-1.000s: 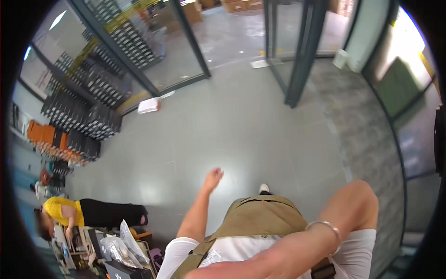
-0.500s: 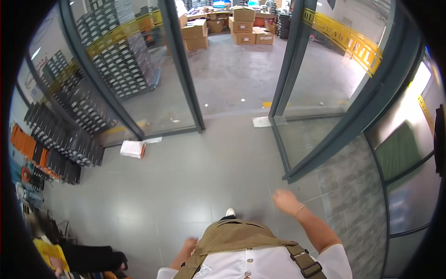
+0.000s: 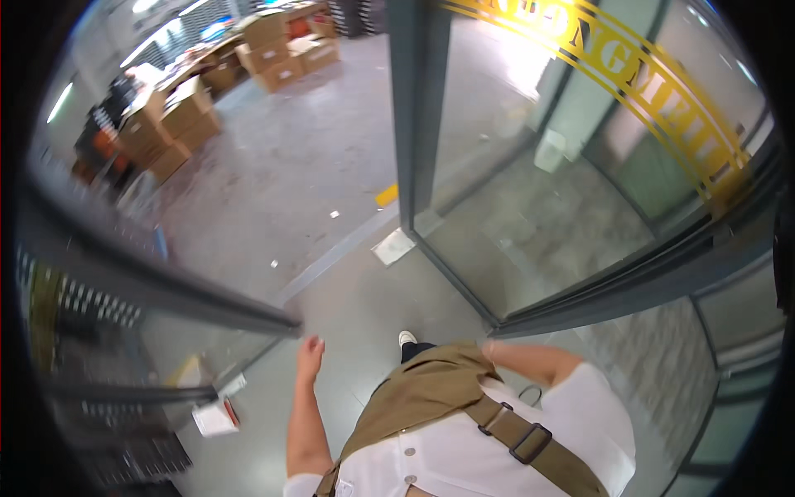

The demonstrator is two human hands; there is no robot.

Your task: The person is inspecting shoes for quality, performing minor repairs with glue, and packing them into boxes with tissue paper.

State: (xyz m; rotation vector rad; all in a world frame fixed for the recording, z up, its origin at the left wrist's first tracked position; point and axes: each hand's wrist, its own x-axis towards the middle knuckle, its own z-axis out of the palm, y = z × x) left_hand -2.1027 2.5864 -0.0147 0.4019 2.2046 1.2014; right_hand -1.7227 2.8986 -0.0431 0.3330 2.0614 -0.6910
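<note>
My left hand (image 3: 310,358) is in front of me with its fingers curled in. I see nothing in it. It is close to the end of the dark-framed glass door (image 3: 248,311) on the left; I cannot tell whether the two touch. My right forearm (image 3: 538,363) bends inward across my front. At its end the hand is hidden behind the brown apron (image 3: 414,381), so its fingers do not show. A white shoe (image 3: 407,338) shows below the apron, on the grey tiled floor.
A second glass door (image 3: 418,124), with a yellow printed band, stands at the right. Between the doors a doorway leads to a concrete floor (image 3: 290,149). Brown cartons (image 3: 157,132) stand beyond it. A white pad (image 3: 392,247) and a white-and-red packet (image 3: 215,418) lie by the doors.
I have moved forward into the doorway, and the view has turned right. My left hand has swung forward and up. My right hand has moved inward, behind the apron.
</note>
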